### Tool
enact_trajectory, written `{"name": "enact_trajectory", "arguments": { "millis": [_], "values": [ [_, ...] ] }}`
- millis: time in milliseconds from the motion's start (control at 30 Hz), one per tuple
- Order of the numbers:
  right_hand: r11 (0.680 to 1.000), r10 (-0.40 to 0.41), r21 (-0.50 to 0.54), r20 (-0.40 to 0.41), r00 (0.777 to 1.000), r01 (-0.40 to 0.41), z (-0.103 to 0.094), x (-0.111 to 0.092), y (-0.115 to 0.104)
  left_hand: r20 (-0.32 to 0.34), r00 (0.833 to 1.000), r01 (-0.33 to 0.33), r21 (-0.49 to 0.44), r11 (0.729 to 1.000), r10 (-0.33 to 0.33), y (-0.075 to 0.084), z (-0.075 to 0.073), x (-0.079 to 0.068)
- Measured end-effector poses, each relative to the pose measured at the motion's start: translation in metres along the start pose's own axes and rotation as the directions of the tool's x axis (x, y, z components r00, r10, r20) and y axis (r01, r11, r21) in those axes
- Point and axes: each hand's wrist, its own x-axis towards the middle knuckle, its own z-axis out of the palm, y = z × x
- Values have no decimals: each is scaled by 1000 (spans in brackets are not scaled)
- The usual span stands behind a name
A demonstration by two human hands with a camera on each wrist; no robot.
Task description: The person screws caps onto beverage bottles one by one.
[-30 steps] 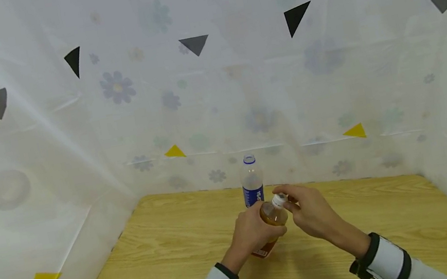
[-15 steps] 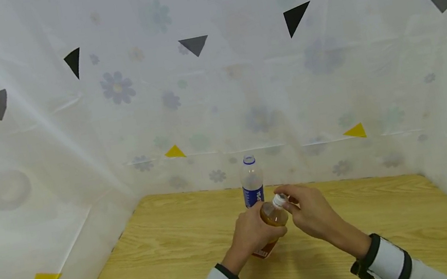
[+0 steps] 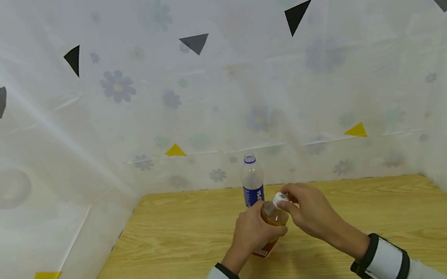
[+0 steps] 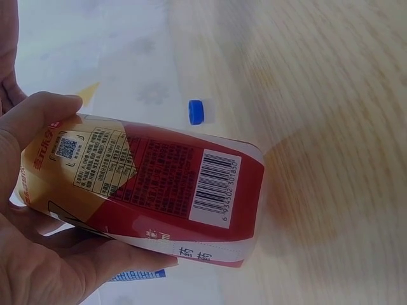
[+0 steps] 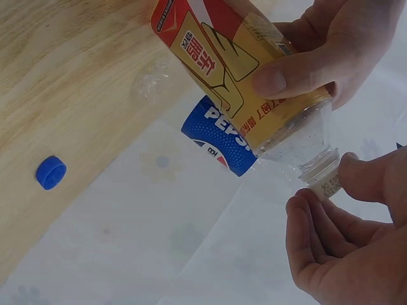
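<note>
Bottle of clear plastic with red-and-gold label [image 4: 178, 184]: tilted, nearer me than the upright blue-labelled clear plastic bottle [image 3: 254, 193]; I cannot tell whether its base touches the pale wooden table [image 3: 170, 247]. I see left hand [image 3: 251, 229], fingers wrapped round its body; right hand [image 3: 313, 211], fingers pinching the white plastic cap [image 5: 327, 181] at its mouth. I judge it fairly heavy, slick, easily dented: hold the labelled middle lightly.
</note>
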Motion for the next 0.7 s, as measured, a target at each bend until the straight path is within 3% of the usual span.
{"name": "enact_trajectory", "arguments": {
  "millis": [700],
  "values": [
    [1000,-2,-3,-23,1000,2,0,-1,0,-5,1000,-3,6,1000,3,1,0,0]
  ]
}}
